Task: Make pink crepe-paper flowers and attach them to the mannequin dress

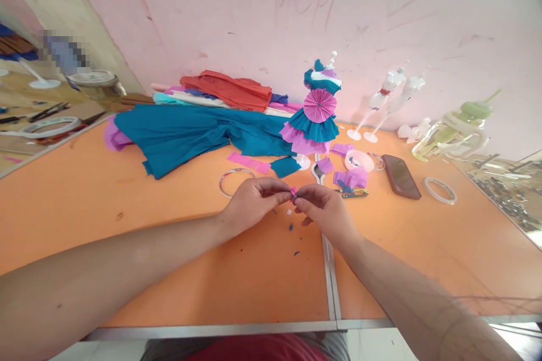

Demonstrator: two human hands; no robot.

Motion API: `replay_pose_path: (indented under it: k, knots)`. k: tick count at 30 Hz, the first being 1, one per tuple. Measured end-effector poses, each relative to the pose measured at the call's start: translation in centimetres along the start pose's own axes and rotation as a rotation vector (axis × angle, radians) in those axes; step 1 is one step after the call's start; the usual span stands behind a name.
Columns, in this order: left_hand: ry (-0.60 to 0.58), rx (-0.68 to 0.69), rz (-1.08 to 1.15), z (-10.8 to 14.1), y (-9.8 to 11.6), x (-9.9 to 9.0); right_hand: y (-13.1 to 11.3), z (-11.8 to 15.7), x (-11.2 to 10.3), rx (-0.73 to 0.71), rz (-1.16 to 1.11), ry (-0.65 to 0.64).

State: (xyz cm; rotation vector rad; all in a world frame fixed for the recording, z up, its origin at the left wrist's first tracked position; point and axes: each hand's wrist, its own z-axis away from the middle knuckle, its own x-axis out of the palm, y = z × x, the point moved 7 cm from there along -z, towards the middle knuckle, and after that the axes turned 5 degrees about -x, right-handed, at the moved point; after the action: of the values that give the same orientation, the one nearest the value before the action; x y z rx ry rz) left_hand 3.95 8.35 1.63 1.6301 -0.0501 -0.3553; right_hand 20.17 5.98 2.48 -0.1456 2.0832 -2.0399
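Observation:
Between my fingertips is a small piece of pink crepe paper, mostly hidden by the fingers. My left hand pinches it from the left, and my right hand pinches it from the right. Behind them stands a small dress form dressed in teal and pink pleated paper, with a pink rosette at its waist. A teal paper piece and a pink paper strip lie just beyond my hands. Tiny paper scraps are scattered on the table below them.
Teal crepe paper spreads across the orange table, with folded red paper behind. To the right lie scissors, a pink bowl, a phone and a tape roll. Bare stands and a bottle stand near the wall.

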Motion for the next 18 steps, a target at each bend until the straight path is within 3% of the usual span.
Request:
replay_pose_path:
  k: [6, 8, 12, 18]
  knots:
    - [-0.086, -0.029, 0.109, 0.36, 0.24, 0.74, 0.27, -0.06, -0.64, -0.009, 0.061, 0.091]
    - [-0.067, -0.066, 0.100, 0.41, 0.09, 0.78, -0.07, 0.04, -0.63, -0.039, 0.113, 0.103]
    - [-0.020, -0.081, -0.006, 0.26, -0.04, 0.34, -0.52, 0.27, -0.42, -0.044, 0.149, 0.085]
    - [-0.051, -0.110, -0.026, 0.27, -0.19, 0.21, -0.26, 0.03, -0.71, -0.020, 0.213, 0.048]
